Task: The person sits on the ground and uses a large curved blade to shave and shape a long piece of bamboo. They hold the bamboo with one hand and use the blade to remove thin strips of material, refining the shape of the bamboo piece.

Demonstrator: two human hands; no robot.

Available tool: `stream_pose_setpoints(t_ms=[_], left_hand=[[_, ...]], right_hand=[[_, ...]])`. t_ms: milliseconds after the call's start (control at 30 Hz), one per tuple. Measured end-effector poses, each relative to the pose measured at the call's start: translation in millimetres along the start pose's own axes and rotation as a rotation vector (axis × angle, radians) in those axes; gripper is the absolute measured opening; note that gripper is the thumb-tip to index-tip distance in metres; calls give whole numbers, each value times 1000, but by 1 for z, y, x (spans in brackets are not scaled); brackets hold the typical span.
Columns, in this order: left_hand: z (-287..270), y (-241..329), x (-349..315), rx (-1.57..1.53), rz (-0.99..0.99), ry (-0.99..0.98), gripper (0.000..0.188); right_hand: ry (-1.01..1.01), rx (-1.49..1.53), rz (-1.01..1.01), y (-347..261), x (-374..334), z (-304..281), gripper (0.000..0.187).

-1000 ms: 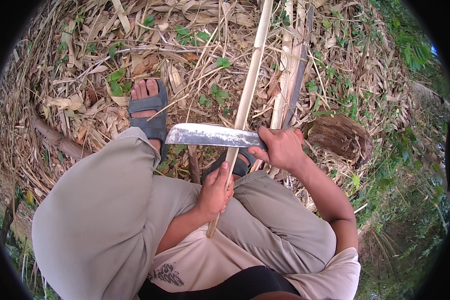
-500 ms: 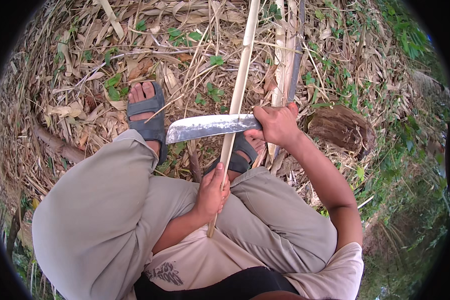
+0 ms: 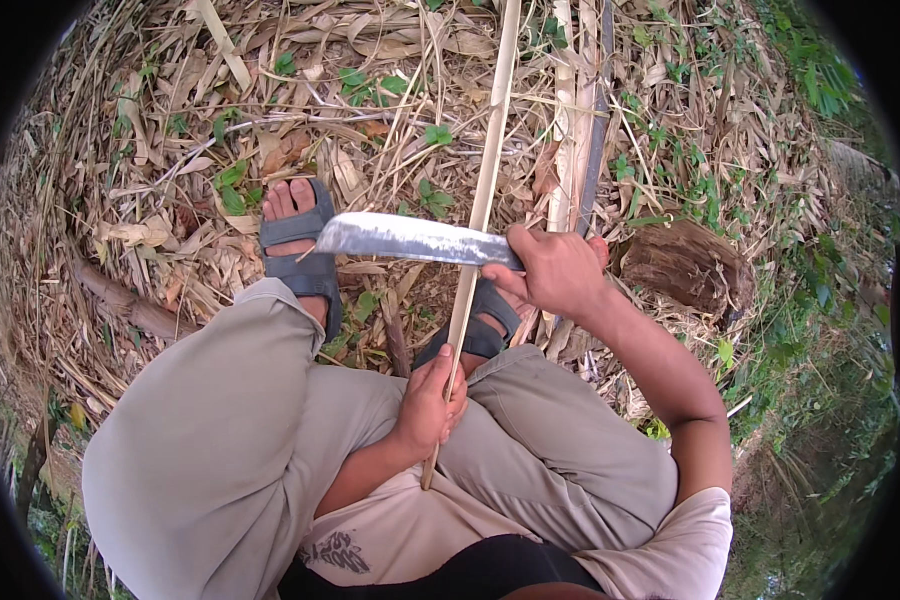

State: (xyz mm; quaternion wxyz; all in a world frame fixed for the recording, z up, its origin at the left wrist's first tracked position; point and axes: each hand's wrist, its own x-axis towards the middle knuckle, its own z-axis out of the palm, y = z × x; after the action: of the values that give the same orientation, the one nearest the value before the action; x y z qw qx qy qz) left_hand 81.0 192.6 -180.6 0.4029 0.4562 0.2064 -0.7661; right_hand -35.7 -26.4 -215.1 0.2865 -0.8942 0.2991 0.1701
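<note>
A long pale bamboo strip (image 3: pixel 488 165) runs from the top of the view down to my lap. My left hand (image 3: pixel 431 405) is closed around it near its lower end, between my knees. Farther up, the broad blade of a machete (image 3: pixel 410 238) lies across the strip, its tip pointing left over my sandalled left foot. My right hand (image 3: pixel 562 270) is shut on the machete at its right end, the handle hidden in the fist. Whether the edge bites into the strip, I cannot tell.
More split bamboo pieces (image 3: pixel 562 120) and a dark, narrow length (image 3: pixel 600 120) lie on the far right. A weathered chunk of wood (image 3: pixel 685 262) sits right of my right hand. My sandals (image 3: pixel 302 250) rest on dry leaf litter (image 3: pixel 390 60). Green undergrowth borders the right.
The machete has tilted, its tip rising slightly and its face catching more light. My right hand has shifted slightly down and right; my left hand keeps its hold on the strip.
</note>
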Motion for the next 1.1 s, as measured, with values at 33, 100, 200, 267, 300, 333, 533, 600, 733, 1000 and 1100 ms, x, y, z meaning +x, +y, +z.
stream_pose_setpoints(t_ms=[33,100,200,267,300,333,533,600,733,1000,1100], left_hand=[[0,0,-1,-9,-6,0,49],[1,0,-3,-6,-6,12,49],[1,-1,-2,33,4,43,47],[3,1,-2,60,1,54,47],[4,1,-4,63,1,55,47],[5,4,-4,62,-2,57,47],[5,5,1,123,11,96,48],[5,6,-2,137,11,94,49],[8,8,-3,238,36,147,51],[-1,-10,2,291,69,185,52],[2,-3,2,249,33,153,52]], right_hand=[[-9,-19,-156,-8,-9,1,57],[38,-35,-201,-4,-7,6,59],[128,128,147,44,33,2,63],[154,162,428,77,57,-16,66],[172,70,492,82,60,-28,68],[171,67,415,84,59,-31,64],[-124,98,73,-14,0,-10,63],[-116,139,-71,-26,-25,9,64],[27,105,-156,-24,-47,32,65],[85,79,240,50,10,1,58],[12,58,262,53,17,-20,57]])
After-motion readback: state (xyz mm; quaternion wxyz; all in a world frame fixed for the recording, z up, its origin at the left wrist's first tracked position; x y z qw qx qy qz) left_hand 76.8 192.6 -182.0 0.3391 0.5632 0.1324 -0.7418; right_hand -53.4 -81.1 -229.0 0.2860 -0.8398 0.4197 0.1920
